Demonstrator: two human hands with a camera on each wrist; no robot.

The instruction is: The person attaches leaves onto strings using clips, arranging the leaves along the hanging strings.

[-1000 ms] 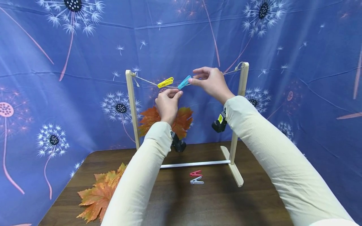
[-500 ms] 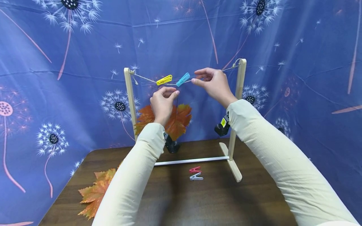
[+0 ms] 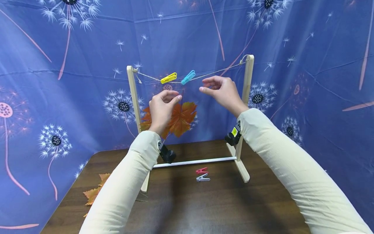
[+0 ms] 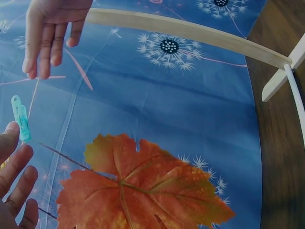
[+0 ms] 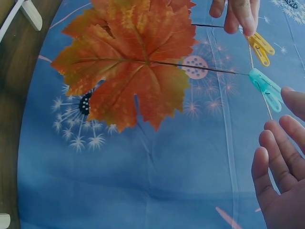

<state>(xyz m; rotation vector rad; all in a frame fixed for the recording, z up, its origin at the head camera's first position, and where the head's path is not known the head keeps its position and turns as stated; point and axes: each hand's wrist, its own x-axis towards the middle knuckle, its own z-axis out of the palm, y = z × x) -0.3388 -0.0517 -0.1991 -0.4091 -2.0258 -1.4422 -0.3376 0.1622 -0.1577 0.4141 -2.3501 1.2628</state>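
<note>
both hands [image 3: 161,109] [image 3: 225,93], loosely spread, hold nothing near the slim blue clothespin [image 3: 188,77] and jagged, veined leaves [image 3: 181,121].

One hanging leaf [image 3: 146,120], partly hidden (left hand [image 3: 162,109])

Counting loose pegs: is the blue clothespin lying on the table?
No, the blue clothespin is clipped on the string, to the right of the yellow clothespin.

Four clothespins [image 3: 168,78], two hanging leaves [image 3: 182,119], two hands [image 3: 224,93], two posts [image 3: 248,78], one cord [image 3: 217,71], one rod [image 3: 195,162].
</note>
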